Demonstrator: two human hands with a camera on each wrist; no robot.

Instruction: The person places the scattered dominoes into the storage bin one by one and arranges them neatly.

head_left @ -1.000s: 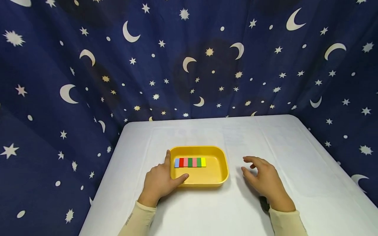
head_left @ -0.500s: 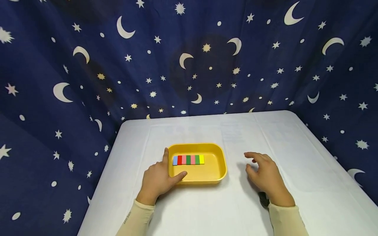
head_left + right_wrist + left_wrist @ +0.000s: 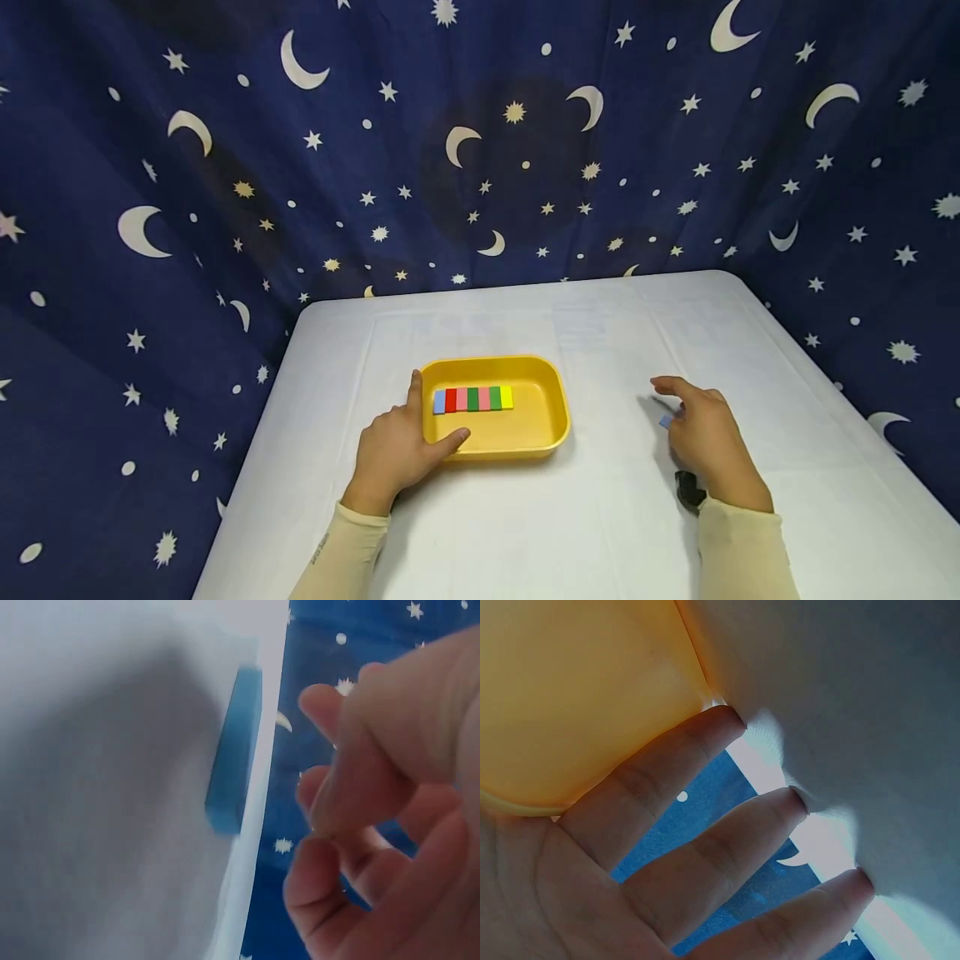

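Note:
In the head view, my left hand (image 3: 393,454) rests against the left end of a yellow tray (image 3: 557,454). Its index finger lies straight along the left rim and its thumb reaches over the front rim. The left wrist view shows straight, spread fingers (image 3: 712,851) beside the tray wall. Inside the tray, small coloured blocks (image 3: 472,399) form a row: blue, red, pink, green and yellow. My right hand (image 3: 708,437) hovers to the tray's right with bent fingers, holding nothing. Beside its thumb is a loose blue block (image 3: 234,754), apart from the fingers in the right wrist view.
A white cloth (image 3: 525,533) covers the table. Dark blue curtains (image 3: 420,142) with moons and stars surround its back and sides. A black device (image 3: 688,492) sits under my right wrist.
My right hand has shifted right, away from the tray, and the blue block has come into sight beside it. The left hand keeps its place at the tray. The head view has shifted slightly.

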